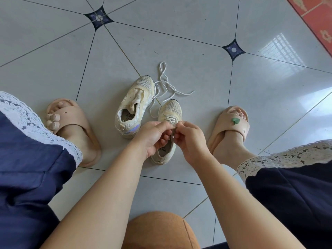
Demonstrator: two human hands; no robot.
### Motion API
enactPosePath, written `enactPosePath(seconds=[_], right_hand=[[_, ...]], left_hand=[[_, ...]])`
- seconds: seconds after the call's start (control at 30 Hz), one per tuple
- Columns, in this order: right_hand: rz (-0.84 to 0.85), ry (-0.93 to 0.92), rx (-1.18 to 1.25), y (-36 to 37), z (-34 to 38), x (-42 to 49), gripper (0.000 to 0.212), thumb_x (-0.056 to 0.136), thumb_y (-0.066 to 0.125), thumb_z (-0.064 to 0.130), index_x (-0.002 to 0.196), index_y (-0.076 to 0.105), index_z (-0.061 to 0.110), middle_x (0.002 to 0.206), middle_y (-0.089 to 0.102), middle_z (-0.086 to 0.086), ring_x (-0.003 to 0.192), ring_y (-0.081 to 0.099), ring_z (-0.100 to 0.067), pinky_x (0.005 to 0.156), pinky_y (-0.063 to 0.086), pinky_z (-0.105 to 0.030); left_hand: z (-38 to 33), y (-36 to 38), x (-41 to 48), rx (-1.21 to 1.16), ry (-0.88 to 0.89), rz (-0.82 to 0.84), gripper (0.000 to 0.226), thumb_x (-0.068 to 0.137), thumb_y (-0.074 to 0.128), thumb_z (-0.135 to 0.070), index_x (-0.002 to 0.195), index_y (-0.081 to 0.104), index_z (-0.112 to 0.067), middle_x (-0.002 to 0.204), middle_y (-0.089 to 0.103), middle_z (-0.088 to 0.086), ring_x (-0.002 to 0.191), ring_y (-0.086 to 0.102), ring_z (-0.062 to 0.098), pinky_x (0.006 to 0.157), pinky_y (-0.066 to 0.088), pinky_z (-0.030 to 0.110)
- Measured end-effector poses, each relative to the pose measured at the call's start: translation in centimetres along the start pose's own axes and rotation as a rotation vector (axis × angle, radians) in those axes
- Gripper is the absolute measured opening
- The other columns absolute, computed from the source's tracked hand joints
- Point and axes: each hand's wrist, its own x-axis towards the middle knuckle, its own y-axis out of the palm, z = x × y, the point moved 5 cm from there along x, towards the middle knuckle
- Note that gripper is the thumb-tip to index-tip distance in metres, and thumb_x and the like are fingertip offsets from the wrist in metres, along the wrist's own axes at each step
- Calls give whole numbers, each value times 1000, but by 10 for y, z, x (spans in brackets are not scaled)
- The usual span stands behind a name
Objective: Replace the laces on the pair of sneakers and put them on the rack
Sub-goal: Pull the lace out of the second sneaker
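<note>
Centrally, on the tiled floor (197,72) between the person's slippers (77,121), the near sneaker (171,108) stands toe away, so its eyelets face the seated person. The left hand (153,136) and right hand (191,139) meet over its tongue, the fingertips of each pinching the white lace (169,120) at the upper eyelets, apparently mid-threading. Loose loops, probably its slack, trail past the toe, clear of the work. Just beside it, the second sneaker (133,103) waits unlaced, its tongue slumped. Red insole lettering shows in both shoes but is too small to read. No rack is in view.
</note>
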Motion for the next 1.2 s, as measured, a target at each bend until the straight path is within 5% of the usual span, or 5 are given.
enactPosePath(seconds=[0.17,0.47,0.73,0.93,1.2], right_hand=[[50,175,370,2,-7,1,25,93,43,3,70,51,7,64,46,-5,59,46,-13,58,44,-21],[-78,-501,-877,-12,33,-8,10,78,71,20,78,61,21,74,63,10,67,56,-2,65,40,-10],[-13,-689,-1349,5,42,-16,13,86,56,22,89,64,12,83,63,-2,82,57,-22,70,46,-36],[-72,-667,-1383,5,37,-13,17,77,58,23,84,62,9,80,62,-4,77,55,-24,65,45,-35],[-126,-531,-1076,-6,30,-10,12,69,69,20,69,64,10,61,60,1,61,54,-17,59,42,-20]], left_hand=[[1,0,0,-62,-12,11,21,85,53,-3,65,52,-9,44,48,-5,35,37,2,32,27,11],[4,-1,-2,-138,-121,-21,18,80,63,-9,65,55,-11,45,52,-4,32,35,2,29,21,10],[4,-6,-2,42,-170,-72,23,80,63,-11,60,52,-12,42,49,-4,31,33,2,29,20,10],[5,-1,-2,100,-151,-98,24,79,59,-7,56,50,-12,39,47,-5,30,33,2,30,20,9],[-2,-5,1,385,108,-101,26,74,63,-12,51,52,-15,42,47,-5,38,34,6,36,25,14]])
